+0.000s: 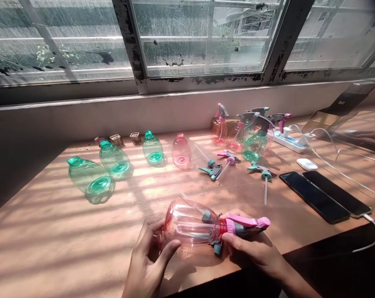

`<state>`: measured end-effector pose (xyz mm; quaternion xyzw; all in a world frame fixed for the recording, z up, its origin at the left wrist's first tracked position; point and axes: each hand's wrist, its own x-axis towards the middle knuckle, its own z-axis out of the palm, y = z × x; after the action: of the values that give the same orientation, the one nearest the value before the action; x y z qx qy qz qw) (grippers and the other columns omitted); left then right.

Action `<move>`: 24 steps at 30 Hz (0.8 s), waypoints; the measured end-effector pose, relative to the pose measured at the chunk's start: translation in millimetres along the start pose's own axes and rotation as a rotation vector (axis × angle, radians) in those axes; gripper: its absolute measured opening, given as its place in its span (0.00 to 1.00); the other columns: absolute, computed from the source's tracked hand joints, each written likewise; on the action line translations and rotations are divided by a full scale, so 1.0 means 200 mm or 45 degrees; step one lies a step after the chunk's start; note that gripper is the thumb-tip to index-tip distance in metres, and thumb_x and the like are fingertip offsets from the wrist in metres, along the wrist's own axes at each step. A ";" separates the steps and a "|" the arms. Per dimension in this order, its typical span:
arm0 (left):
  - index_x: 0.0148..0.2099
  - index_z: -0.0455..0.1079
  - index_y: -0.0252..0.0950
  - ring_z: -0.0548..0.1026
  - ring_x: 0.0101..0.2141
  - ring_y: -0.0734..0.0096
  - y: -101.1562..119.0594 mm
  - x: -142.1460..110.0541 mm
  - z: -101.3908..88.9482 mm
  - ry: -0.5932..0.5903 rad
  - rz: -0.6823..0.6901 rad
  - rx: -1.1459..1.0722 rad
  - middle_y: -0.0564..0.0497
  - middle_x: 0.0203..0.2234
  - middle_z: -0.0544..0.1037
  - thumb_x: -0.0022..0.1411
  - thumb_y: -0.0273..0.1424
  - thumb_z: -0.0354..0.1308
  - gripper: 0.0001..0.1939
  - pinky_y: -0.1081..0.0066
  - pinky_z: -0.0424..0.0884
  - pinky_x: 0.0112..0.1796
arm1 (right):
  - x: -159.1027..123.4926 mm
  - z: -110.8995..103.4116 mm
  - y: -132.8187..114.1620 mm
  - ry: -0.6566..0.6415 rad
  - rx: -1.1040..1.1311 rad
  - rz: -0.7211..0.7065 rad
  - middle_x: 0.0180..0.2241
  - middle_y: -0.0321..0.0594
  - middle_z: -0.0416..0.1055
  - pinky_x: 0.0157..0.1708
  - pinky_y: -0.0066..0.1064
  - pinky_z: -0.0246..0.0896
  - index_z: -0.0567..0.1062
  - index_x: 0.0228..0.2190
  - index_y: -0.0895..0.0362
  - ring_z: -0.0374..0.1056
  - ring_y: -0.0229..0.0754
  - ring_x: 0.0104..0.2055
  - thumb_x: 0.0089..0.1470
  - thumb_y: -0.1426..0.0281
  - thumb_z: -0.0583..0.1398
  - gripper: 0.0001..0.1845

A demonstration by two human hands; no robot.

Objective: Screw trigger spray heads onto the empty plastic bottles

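A clear pink spray bottle (187, 225) lies on its side between my hands, just above the near edge of the table. My left hand (151, 250) cups its base, with the thumb along the lower side. At the neck, my right hand (252, 248) pinches the pink collar of the trigger sprayer (247, 223), which sits on the bottle's mouth. The sprayer's tube shows through the clear wall. Behind the bottle, partly covered, is a loose grey-green sprayer head (217, 247). Three more loose sprayer heads (212, 169) with tubes lie farther back.
Three open green bottles (91, 180) and an open pink bottle (181, 151) stand left and centre. Several bottles with sprayers (255, 142) are grouped near the wall. To the right are two phones (314, 196), a white case (306, 164), a power strip (289, 140), cables and another person's hand (371, 136).
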<state>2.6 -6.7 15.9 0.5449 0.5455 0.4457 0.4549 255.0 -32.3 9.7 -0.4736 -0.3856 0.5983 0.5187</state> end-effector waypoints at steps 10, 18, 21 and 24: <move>0.55 0.77 0.45 0.71 0.32 0.70 0.00 -0.01 0.02 -0.032 0.103 0.013 0.55 0.36 0.70 0.58 0.43 0.72 0.24 0.73 0.70 0.36 | 0.00 -0.04 0.04 0.025 -0.053 0.060 0.19 0.33 0.72 0.21 0.29 0.59 0.79 0.28 0.58 0.63 0.37 0.19 0.52 0.51 0.72 0.22; 0.52 0.78 0.45 0.74 0.34 0.71 0.00 -0.01 0.02 -0.033 0.105 -0.037 0.53 0.42 0.72 0.61 0.45 0.70 0.19 0.73 0.74 0.39 | -0.02 -0.02 0.02 0.031 -0.062 0.037 0.25 0.36 0.76 0.30 0.31 0.66 0.81 0.31 0.56 0.69 0.42 0.28 0.51 0.53 0.73 0.19; 0.55 0.79 0.47 0.74 0.33 0.73 -0.03 -0.02 0.02 0.009 0.145 -0.028 0.51 0.49 0.70 0.62 0.43 0.70 0.20 0.72 0.76 0.42 | -0.01 -0.05 0.05 0.065 -0.115 0.147 0.18 0.34 0.69 0.19 0.29 0.52 0.77 0.19 0.57 0.59 0.35 0.19 0.50 0.49 0.73 0.26; 0.55 0.80 0.49 0.79 0.44 0.65 -0.03 -0.02 0.02 0.018 0.237 -0.010 0.49 0.56 0.72 0.56 0.42 0.75 0.24 0.73 0.76 0.45 | -0.01 -0.06 0.05 0.059 -0.109 0.194 0.18 0.34 0.68 0.18 0.29 0.48 0.76 0.19 0.58 0.58 0.35 0.18 0.50 0.49 0.72 0.27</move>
<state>5.0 -10.6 8.5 0.5882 0.4940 0.4920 0.4098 263.3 -36.6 -2.8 -0.5369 -0.3614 0.6081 0.4596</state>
